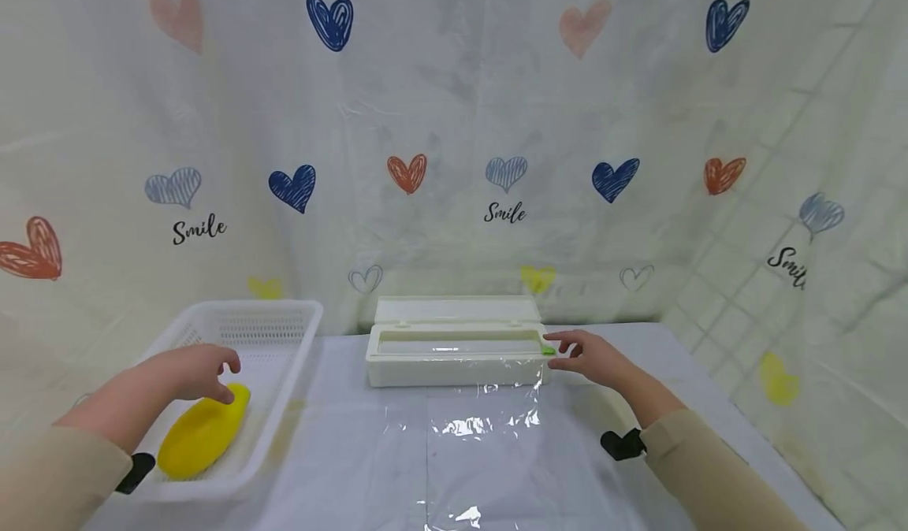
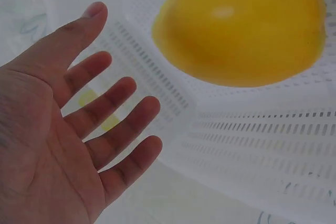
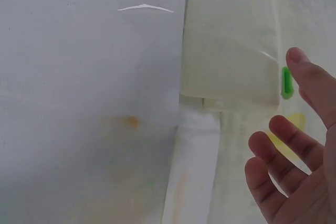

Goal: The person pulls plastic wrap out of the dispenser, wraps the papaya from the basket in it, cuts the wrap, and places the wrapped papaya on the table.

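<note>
A white cling film dispenser (image 1: 457, 373) stands with its long lid (image 1: 457, 309) raised at the back. Clear film (image 1: 489, 468) runs from it over the table toward me. My right hand (image 1: 592, 358) is at its right end, fingers loosely bent around the green slide cutter (image 1: 548, 350). In the right wrist view, the thumb tip lies beside that cutter (image 3: 287, 82), and nothing is gripped. My left hand (image 1: 202, 372) hovers over a white perforated basket (image 1: 286, 393), fingers spread and holding nothing. Inside lies a smooth, oval yellow fruit (image 2: 241, 30), apart from the fingers in the left wrist view.
A white tablecloth (image 1: 340, 428) covers the table. Behind the dispenser and basket hangs a curtain (image 1: 454, 121) printed with hearts and the word Smile. It continues along the right side, close to the table's right edge.
</note>
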{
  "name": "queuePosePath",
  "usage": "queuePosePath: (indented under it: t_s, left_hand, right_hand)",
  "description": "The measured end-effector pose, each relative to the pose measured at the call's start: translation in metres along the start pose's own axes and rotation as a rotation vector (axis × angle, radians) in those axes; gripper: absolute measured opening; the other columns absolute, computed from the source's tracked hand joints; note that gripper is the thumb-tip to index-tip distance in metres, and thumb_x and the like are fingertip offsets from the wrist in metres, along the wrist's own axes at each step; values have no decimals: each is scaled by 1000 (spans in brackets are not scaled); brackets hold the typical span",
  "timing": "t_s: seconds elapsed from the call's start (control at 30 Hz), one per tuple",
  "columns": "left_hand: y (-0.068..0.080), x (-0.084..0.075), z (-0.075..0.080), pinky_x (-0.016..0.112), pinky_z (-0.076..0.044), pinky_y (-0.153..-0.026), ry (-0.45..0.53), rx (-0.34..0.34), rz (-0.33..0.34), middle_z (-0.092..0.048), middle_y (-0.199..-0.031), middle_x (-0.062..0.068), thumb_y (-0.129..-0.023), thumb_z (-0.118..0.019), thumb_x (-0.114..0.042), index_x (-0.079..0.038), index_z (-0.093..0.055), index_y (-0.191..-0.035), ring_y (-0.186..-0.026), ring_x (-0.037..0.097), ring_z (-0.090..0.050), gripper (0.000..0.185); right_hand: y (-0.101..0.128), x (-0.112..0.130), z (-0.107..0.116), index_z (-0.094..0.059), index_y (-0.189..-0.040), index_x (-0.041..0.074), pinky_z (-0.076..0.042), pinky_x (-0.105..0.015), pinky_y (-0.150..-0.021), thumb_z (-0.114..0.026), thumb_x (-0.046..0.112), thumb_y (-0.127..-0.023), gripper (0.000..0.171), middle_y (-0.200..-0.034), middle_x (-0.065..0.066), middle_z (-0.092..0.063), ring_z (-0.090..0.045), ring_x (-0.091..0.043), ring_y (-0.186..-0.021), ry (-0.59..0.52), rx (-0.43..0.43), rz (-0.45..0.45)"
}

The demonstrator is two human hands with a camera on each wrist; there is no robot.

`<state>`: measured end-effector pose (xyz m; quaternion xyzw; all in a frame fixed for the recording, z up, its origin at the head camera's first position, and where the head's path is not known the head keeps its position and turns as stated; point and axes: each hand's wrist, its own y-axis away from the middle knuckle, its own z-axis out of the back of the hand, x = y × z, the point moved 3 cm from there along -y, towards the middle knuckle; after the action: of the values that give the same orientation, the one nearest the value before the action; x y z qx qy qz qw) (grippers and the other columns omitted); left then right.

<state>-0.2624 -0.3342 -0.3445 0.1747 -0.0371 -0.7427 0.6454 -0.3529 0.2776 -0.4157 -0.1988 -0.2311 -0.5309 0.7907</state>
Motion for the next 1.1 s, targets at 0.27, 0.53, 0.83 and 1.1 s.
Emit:
queuePosePath:
  t_s: [0.27,0.53,0.83,1.1]
  left_hand:
    - [-5,13,-30,63,-49,-88,16,84,41,-60,-117,21,-70,-88,-32,-12,-63,-121,-92,28,-58,61]
    - [-5,19,-36,68,-44,-90,-8,136,86,-50,-121,28,-68,-89,-31,-11,-59,-133,-95,35,-54,74]
    - [-9,25,-45,66,-49,-81,78,214,145,-46,-129,37,-68,-89,-27,-10,-50,-143,-102,46,-52,86]
    - [-12,26,-38,56,-55,-67,115,202,160,-47,-127,35,-66,-90,-24,-11,-49,-144,-92,36,-53,88]
  right_hand:
    - [-4,-12,-13,-59,-139,16,-49,-34,-70,-77,37,-86,59,-111,-8,-58,-59,-19,-89,-27,12,-53]
    - [-9,-15,-15,-59,-139,17,-50,-33,-69,-75,37,-88,57,-117,-10,-57,-60,-18,-90,-53,1,-60]
    - [-11,-17,-16,-57,-140,14,-54,-33,-72,-75,36,-88,59,-121,-14,-58,-65,-20,-96,-136,12,-70]
    - [-13,-16,-16,-56,-142,11,-55,-34,-78,-74,37,-89,62,-126,-19,-58,-65,-27,-104,-157,29,-103]
